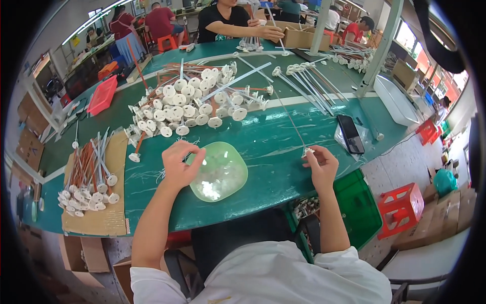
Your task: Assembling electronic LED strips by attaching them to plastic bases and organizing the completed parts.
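Observation:
My left hand (pixel 178 163) hovers at the left rim of a pale green plastic bowl (pixel 223 175) on the green table, fingers pinched on a small white piece with thin threads. My right hand (pixel 320 164) sits near the table's front edge, fingers closed on the lower end of a thin rod (pixel 292 119) with a small white tip; the rod slants away across the table. The bowl holds small white bits. Beyond my hands lies a big heap of white round-capped rods (pixel 190 106).
A cardboard sheet (pixel 109 213) at the left carries more capped rods. A black phone (pixel 350 133) lies right of my right hand. A red tray (pixel 103 95), a white basin (pixel 395 101), a green crate (pixel 362 205) and a red stool (pixel 402 207) surround the table. Other people work across it.

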Available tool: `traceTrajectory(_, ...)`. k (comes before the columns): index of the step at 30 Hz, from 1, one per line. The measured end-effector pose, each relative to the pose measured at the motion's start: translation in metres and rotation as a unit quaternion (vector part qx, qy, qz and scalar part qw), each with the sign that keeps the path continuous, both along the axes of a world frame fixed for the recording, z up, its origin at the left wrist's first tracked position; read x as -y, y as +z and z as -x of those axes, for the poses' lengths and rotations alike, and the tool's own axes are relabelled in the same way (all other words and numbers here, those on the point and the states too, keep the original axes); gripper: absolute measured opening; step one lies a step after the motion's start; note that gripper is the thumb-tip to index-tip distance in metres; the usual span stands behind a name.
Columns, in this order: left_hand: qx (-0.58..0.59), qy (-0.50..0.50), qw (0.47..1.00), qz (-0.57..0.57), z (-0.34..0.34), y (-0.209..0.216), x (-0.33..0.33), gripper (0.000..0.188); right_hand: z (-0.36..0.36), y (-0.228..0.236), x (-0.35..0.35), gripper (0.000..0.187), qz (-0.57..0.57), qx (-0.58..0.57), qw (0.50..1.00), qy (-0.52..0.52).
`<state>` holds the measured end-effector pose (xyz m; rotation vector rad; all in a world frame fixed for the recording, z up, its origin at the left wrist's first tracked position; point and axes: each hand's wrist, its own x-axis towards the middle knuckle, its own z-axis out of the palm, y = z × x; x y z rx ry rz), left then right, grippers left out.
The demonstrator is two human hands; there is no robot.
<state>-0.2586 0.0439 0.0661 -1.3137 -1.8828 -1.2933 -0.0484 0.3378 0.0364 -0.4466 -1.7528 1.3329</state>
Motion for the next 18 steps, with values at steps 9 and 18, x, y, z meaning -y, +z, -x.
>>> traceTrajectory(9,-0.014,0.014,0.999,0.040,-0.004,0.005,0.001,0.008,-0.005,-0.002,0.008,0.015,-0.070,0.063,0.995,-0.013)
traceTrajectory(18,0.220,-0.179,0.958,0.030,-0.034,0.053,-0.040,0.031,0.080,0.080,0.060,0.022,-0.239,-0.153,0.943,0.172)
